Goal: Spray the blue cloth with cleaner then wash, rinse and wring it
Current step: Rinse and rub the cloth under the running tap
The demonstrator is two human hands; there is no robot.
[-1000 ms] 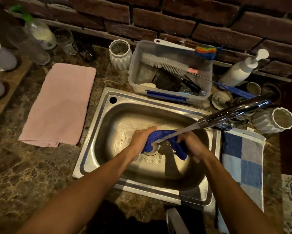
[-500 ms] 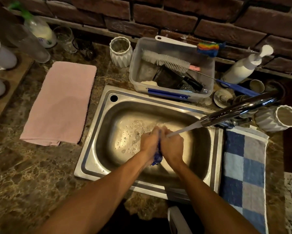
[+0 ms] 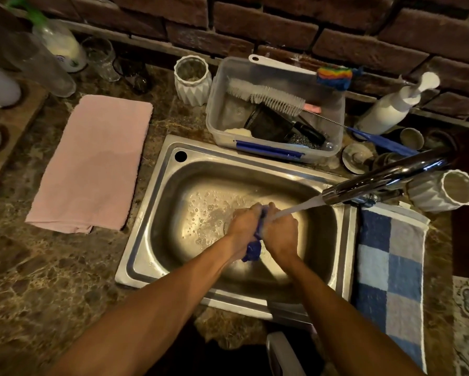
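The blue cloth (image 3: 253, 246) is bunched between my two hands over the middle of the steel sink (image 3: 157, 213); only a strip between the hands and a wad hanging below them show. My left hand (image 3: 244, 225) and my right hand (image 3: 280, 229) press together, fingers curled round the cloth. A stream of water from the chrome tap (image 3: 377, 180) on the right hits the cloth and my right hand. A spray bottle (image 3: 58, 42) with a green top stands at the back left of the counter.
A pink towel (image 3: 92, 164) lies left of the sink, a blue checked towel (image 3: 390, 267) right of it. Behind the sink stands a clear tub (image 3: 219, 104) of brushes, with white ribbed cups (image 3: 192, 80), glasses and a white pump bottle (image 3: 388, 107) along the brick wall.
My hands, apart with the cloth stretched between them a second ago, have come together and bunched the cloth between them under the running water.
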